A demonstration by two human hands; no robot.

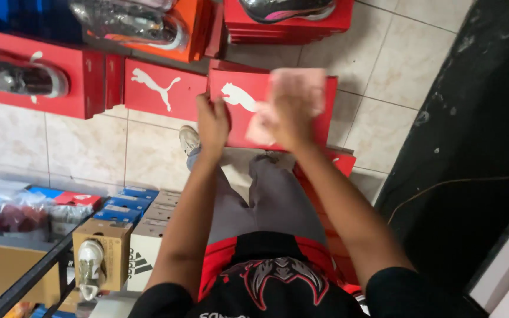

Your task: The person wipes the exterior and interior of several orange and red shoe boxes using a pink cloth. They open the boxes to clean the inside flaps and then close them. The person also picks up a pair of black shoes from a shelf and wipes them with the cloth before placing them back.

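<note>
Red shoebox [240, 126] gripped at left edge by left hand [212, 122]; right hand [290, 115] presses pink cloth [299, 88] (blurred) onto lid.

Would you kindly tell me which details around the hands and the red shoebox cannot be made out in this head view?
- Right hand: motion-blurred; its grip on the pink cloth is unclear.
- Red shoebox: middle of the lid covered by cloth and hand; contents unseen.
- Left hand: fingertips hidden behind the box edge.
- Shoe on the floor: mostly hidden by the left forearm.
- Top shoebox: cut off by the frame edge.
</note>
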